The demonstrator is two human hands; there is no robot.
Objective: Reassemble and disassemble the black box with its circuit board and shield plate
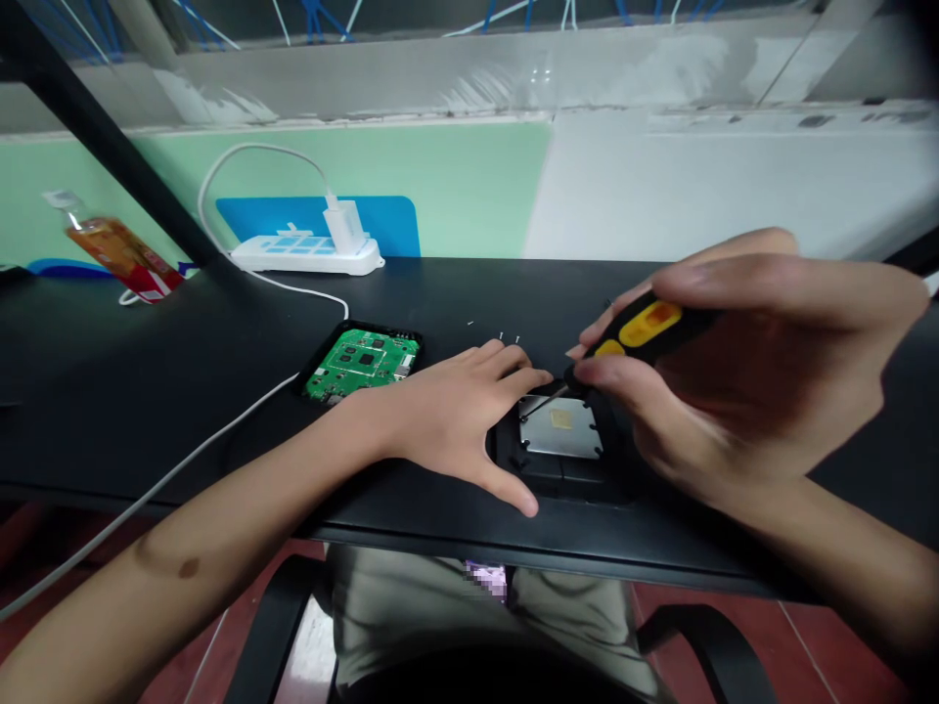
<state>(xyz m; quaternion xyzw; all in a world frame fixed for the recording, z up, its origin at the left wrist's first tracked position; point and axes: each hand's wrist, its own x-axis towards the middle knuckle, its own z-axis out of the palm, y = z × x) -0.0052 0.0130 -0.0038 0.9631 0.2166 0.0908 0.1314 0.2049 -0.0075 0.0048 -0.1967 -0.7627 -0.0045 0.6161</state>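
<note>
My right hand (pixel 734 372) is closed around a screwdriver (pixel 649 323) with a black and yellow handle. Its thin shaft slants down to the left, and the tip meets the upper left corner of a silver metal plate (pixel 561 430). That plate, with a small tan square on it, sits in a black plastic casing (pixel 550 477) flat on the desk. Beside the casing's left edge my left hand (pixel 459 406) lies with fingers stretched and thumb apart, its fingertips at the casing's upper edge. Past my left forearm is a green circuit board (pixel 359 362) in a black shell.
Several small screws (pixel 502 336) lie on the black desk (pixel 455 293) beyond my left hand. A white power strip (pixel 308 256) with a plugged-in charger (pixel 344 225) stands by the wall. Its white cable (pixel 212 435) crosses the left side. A drink bottle (pixel 121 249) is at far left.
</note>
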